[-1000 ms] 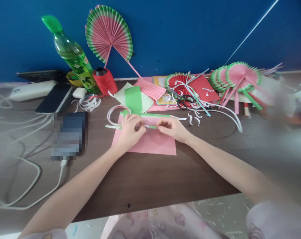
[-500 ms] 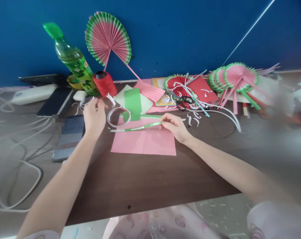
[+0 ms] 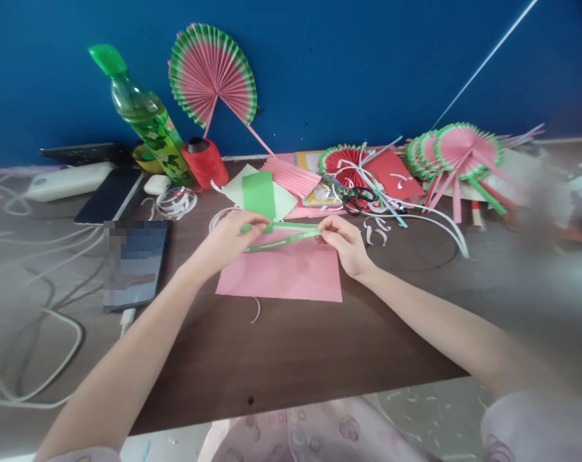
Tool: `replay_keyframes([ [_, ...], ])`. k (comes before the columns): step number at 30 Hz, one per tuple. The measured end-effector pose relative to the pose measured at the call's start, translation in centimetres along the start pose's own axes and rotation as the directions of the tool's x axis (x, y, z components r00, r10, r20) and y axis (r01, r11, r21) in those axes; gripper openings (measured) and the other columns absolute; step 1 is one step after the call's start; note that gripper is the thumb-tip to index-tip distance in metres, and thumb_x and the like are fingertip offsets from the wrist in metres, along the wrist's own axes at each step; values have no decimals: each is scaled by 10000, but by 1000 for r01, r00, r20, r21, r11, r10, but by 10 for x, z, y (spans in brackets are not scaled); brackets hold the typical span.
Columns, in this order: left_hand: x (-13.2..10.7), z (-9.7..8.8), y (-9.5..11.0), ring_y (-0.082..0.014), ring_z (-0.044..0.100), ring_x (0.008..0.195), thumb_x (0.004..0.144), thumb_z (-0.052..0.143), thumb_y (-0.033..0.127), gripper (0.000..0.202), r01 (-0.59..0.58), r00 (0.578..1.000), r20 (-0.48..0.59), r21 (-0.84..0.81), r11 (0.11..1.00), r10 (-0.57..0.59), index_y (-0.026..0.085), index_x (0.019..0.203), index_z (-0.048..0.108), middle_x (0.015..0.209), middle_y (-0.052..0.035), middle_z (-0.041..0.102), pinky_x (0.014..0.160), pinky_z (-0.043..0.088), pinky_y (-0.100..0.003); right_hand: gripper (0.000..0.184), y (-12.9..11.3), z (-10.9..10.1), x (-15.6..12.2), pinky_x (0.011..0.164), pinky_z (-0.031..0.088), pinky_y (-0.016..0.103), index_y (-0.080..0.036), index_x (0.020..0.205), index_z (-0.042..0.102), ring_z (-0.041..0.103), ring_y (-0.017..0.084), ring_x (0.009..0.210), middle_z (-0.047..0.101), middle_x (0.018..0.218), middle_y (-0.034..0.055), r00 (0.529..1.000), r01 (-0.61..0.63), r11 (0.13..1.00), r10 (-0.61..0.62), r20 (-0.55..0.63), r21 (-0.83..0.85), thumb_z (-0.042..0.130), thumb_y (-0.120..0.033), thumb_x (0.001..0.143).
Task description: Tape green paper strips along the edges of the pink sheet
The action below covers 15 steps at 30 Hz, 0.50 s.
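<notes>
A narrow green paper strip point(image 3: 288, 240) with whitish patches along it stretches between my hands, over a pink paper sheet point(image 3: 281, 276). My right hand point(image 3: 347, 249) pinches the strip's right end between thumb and fingers. My left hand point(image 3: 228, 242) is over the sheet's upper left, fingers pressed together; what is in them is hidden, and it covers the strip's left end. Behind it, a tape roll point(image 3: 218, 219) is partly hidden. Green and white bands run along the sheet's far edge. A light green paper piece with a bright green band point(image 3: 259, 194) lies just beyond.
Black scissors point(image 3: 359, 200) lie among white scraps at the back. Pleated paper fans point(image 3: 466, 151) are piled right; another fan point(image 3: 213, 77) leans on the wall. A green bottle point(image 3: 149, 119), red thread spool point(image 3: 205, 163), phone point(image 3: 139, 266) and white cables are left.
My left hand has moved right, from beside the coiled white strips to over the pink sheet. The green strip is raised slightly. A thin white curl now shows below the sheet.
</notes>
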<state>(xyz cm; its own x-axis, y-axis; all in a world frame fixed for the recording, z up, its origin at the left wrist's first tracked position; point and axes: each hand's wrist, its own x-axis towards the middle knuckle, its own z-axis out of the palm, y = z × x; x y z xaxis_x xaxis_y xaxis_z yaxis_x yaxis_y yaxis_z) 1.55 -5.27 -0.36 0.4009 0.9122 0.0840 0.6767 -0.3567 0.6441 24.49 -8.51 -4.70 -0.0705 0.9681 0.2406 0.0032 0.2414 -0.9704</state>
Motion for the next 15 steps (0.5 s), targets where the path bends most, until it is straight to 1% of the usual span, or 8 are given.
replay_keyframes([
  [2,-2,7,3,-229,525,1010,829,491,356,262,-60,990,132,62,996,51,219,985,651,1014,-31,663,952,352,-416,42,1,0,0,611,462,272,-196,677,534,548,111,589,554,611,-32,999,19,1000,-19,-29,15,510,-194,712],
  [3,-3,9,4,-235,509,1020,834,489,354,261,-76,983,171,82,994,61,216,989,646,1014,-37,659,966,328,-439,47,1,0,0,616,462,274,-194,676,533,549,110,589,554,618,-30,999,31,999,-30,-41,21,508,-192,715],
  [5,-5,12,3,-240,490,1020,836,490,331,229,-89,976,207,103,991,66,199,952,637,997,-48,648,967,310,-460,57,2,-1,0,622,461,277,-191,675,536,549,109,587,555,625,-27,997,53,998,-51,-59,24,502,-188,721],
  [8,-6,10,1,-251,479,1018,817,510,316,178,-68,977,211,125,990,40,182,867,615,976,-57,630,951,315,-467,72,3,-2,1,628,454,278,-191,679,542,552,113,600,555,625,-25,994,69,998,-67,-82,13,492,-193,731],
  [10,-5,7,1,-235,510,956,806,515,324,172,-27,973,230,105,994,3,177,839,596,927,-50,628,897,369,-425,82,4,-3,2,633,449,279,-195,675,538,557,117,613,555,626,-27,992,70,998,-70,-106,-1,484,-201,737],
  [12,-5,3,1,-193,549,830,802,508,334,176,23,963,266,43,999,-34,177,831,583,844,-28,631,797,424,-348,91,5,-5,3,635,444,280,-198,668,533,557,119,615,559,620,-28,988,68,998,-69,-138,-19,473,-206,737],
  [14,-4,0,2,-157,561,725,802,499,339,176,65,951,305,-16,998,-57,187,821,585,771,2,635,720,437,-295,95,5,-6,6,638,439,280,-200,663,532,554,120,612,560,612,-30,983,64,997,-69,-167,-36,466,-207,730],
  [15,-4,-1,3,-148,565,704,804,492,332,171,78,947,316,-34,996,-63,193,817,590,750,13,640,709,438,-282,94,5,-6,7,640,436,280,-200,659,530,553,119,610,557,609,-32,981,63,997,-68,-183,-38,464,-207,726],
])
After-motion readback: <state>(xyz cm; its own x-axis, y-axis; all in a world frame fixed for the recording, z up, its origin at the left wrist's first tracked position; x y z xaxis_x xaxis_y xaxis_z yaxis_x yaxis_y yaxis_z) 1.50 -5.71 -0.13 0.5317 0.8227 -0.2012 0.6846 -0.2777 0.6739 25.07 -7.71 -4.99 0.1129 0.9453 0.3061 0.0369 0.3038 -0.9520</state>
